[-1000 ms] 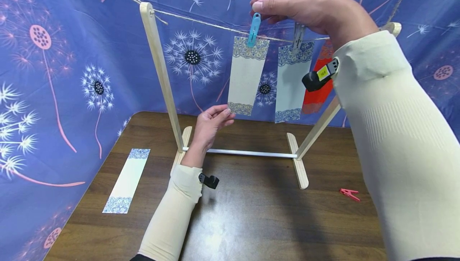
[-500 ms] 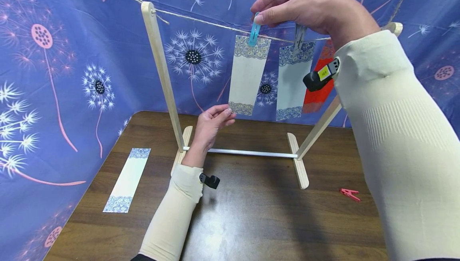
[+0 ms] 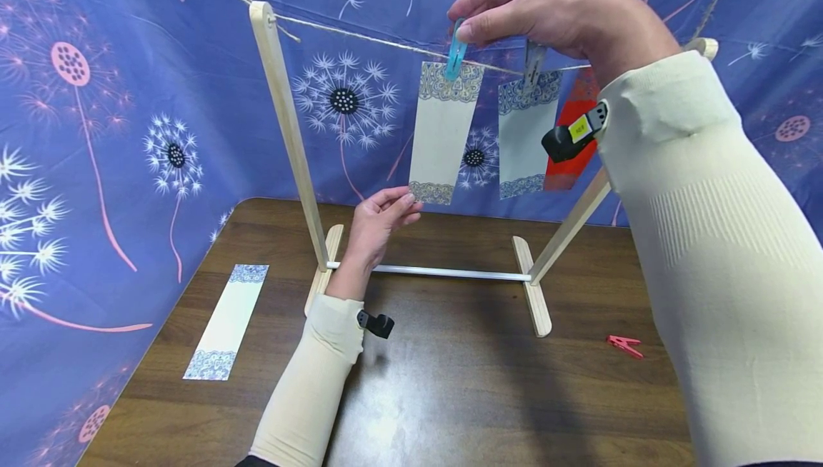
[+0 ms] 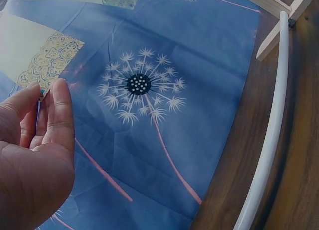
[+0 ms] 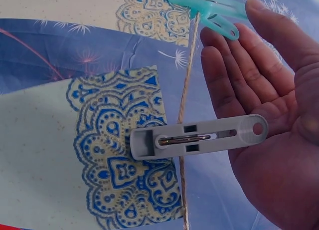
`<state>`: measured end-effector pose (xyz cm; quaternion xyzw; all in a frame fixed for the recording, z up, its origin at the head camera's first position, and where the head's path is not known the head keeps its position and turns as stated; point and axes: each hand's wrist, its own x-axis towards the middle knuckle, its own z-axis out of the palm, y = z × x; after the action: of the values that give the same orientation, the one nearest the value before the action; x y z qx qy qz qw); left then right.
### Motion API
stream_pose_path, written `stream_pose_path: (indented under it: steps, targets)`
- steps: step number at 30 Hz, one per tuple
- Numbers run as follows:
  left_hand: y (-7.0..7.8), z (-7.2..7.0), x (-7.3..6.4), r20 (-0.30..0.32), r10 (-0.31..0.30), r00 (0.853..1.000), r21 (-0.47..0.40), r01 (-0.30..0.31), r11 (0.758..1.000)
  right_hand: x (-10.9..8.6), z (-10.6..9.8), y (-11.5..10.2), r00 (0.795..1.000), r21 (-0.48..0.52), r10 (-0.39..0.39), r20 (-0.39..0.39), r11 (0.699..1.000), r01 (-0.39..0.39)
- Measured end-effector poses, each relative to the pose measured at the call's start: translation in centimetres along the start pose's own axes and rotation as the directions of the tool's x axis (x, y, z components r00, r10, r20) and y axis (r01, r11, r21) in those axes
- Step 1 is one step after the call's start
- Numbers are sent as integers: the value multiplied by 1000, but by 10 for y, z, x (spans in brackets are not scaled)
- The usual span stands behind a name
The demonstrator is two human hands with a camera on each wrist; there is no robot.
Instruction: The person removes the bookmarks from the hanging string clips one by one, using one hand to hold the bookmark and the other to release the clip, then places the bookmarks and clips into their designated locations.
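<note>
One card (image 3: 445, 131), pinched by left hand (image 3: 379, 224), could be loosened if the peg (image 3: 456, 56), pinched by right hand (image 3: 553, 10), is squeezed.

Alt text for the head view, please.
A person's right hand pinches a teal clothespin at the top of a gold-bordered strip on a string, while the left hand holds its bottom-left corner. To its right hang a blue-bordered strip and a red strip. Another strip and a red clothespin lie on the table.
</note>
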<state>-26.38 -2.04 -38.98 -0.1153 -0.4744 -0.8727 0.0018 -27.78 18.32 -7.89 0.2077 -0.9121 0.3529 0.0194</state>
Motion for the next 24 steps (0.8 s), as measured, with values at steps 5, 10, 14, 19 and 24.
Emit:
stream_pose_path:
  steps: [5,10,14,19,24]
  targets:
    - [1,1,-1,-7,6,1000,-6,-6,1000,-1,1,0,1000,-35,-1,-28,999,0]
    - [0,1,-1,-11,6,1000,-9,-6,1000,-3,2,0,998,-59,-11,-66,998,8]
    - [1,0,-2,-16,4,1000,-15,-4,1000,-3,2,0,995,-86,-17,-96,996,8]
    - [1,-2,-4,-26,0,1000,-15,-1,1000,-5,2,-2,993,-87,-27,-119,996,16]
    - [1,-7,-7,-39,-5,999,-9,4,1000,-8,1,-4,988,-69,-12,-155,998,1]
